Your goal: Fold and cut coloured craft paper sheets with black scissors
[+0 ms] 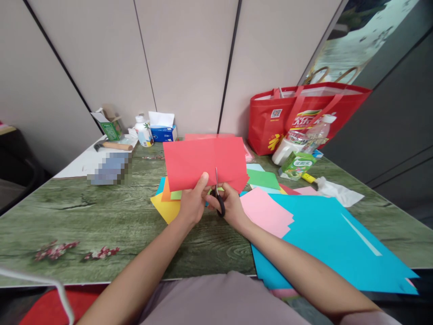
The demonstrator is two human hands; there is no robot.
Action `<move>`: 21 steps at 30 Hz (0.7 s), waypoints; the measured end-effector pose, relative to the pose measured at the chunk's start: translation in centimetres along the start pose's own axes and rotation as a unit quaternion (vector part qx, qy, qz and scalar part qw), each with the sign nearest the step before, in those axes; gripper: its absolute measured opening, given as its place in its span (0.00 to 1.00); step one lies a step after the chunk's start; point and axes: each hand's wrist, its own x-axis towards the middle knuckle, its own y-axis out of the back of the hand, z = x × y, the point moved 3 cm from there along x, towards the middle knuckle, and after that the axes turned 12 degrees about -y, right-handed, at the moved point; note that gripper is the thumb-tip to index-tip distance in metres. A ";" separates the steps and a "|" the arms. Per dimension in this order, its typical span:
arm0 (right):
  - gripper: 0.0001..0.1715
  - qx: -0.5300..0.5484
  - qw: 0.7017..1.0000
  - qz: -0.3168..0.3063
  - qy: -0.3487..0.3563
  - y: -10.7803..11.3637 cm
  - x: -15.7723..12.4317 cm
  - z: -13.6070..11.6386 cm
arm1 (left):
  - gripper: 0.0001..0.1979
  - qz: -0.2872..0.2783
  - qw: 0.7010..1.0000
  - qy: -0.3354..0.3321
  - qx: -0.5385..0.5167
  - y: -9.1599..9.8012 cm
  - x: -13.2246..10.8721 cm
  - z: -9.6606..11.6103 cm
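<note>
A sheet of red paper [189, 160] is held up in front of me above the table. My left hand [194, 198] grips its lower edge, the thumb lying on the near face. In my right hand [232, 205] is a pair of scissors [220, 205] with black handles; the fingers are closed on them. The blades point up and lie against the lower middle of the red paper, where a cut line shows. Under and behind the held sheet are yellow paper [165, 207] and other coloured sheets, partly hidden.
Right of my hands lie pink paper [265, 212] and large blue sheets [324, 230] overhanging the front edge. A red bag [270, 117], a bottle [320, 131] and a green carton [297, 165] stand back right. A hammer [113, 145], a white bottle [144, 133] and a tissue box [163, 133] are back left.
</note>
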 end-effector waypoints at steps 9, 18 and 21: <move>0.25 -0.019 1.000 0.012 0.006 0.0 -0.1 -0.2 | 0.13 0.007 1.000 -0.002 0.014 0.0 0.1 -0.1; 0.26 0.011 0.999 0.009 0.050 0.0 0.1 -0.8 | 0.15 0.030 0.999 -0.022 0.011 0.5 0.0 -0.8; 0.26 0.012 0.999 0.008 0.050 0.1 0.0 -0.8 | 0.16 0.030 0.999 -0.025 0.009 0.4 0.0 -0.7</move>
